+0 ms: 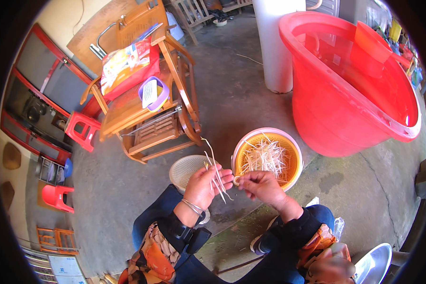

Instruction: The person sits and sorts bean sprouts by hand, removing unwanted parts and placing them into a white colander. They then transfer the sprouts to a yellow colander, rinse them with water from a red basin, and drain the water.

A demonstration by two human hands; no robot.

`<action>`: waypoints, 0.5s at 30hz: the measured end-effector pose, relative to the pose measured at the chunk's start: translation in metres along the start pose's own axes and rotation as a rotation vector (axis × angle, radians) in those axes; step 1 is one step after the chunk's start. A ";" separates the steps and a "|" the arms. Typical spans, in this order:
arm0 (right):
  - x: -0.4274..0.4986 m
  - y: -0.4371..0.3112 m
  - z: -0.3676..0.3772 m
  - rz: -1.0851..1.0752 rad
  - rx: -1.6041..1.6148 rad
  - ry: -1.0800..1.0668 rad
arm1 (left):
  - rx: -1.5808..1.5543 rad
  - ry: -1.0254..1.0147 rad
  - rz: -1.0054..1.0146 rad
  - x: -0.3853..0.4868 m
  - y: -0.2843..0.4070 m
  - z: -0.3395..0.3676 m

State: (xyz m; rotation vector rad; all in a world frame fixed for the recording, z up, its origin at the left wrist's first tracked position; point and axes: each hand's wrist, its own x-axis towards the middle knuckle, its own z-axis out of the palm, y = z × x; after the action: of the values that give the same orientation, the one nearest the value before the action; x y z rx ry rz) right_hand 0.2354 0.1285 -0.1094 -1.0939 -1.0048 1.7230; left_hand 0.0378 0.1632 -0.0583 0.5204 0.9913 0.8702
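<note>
My left hand [203, 184], palm up, holds several long white bean sprouts [218, 172] that lie across its palm and fingers. A few have small yellowish heads. Thumb and fingers of my right hand [262, 188] are pinched together by the near-left rim of a yellow plastic colander [293, 151]. Beside those fingertips is a small pale ring-shaped part [236, 180]; whether they grip it or something thin is unclear. A heap of white sprouts [264, 159] fills much of the colander, which sits within a pale pink rim. Partly behind my left hand stands a whitish perforated basket [186, 170].
A large red plastic tub [335, 117] of water, with a red dipper [372, 42] at its rim, stands right. A wooden rocking chair [145, 120] bearing a bag and purple container [154, 94] is left. Red stools [83, 129] stand beyond. A metal basin [374, 264] lies near right.
</note>
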 end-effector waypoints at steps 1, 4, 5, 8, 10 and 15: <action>-0.001 0.001 0.001 0.063 -0.032 -0.082 | -0.029 0.037 0.013 0.000 0.001 -0.002; -0.002 0.005 0.012 0.132 -0.002 -0.162 | -0.008 0.045 0.094 0.001 0.001 -0.001; -0.002 0.006 0.015 0.155 -0.001 -0.173 | 0.016 0.056 0.118 0.001 0.001 0.001; -0.002 0.009 0.019 0.151 0.057 -0.188 | 0.058 0.077 0.113 -0.001 -0.001 0.007; -0.001 0.011 0.019 0.159 0.067 -0.197 | 0.087 0.082 0.109 -0.002 -0.004 0.012; 0.000 0.012 0.016 0.141 -0.030 -0.211 | 0.122 0.078 0.109 -0.003 -0.008 0.017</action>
State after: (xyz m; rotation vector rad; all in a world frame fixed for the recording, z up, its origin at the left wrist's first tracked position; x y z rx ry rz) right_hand 0.2173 0.1217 -0.1153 -1.0390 -1.1077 1.9753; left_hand 0.0547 0.1564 -0.0548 0.6526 1.1002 0.9371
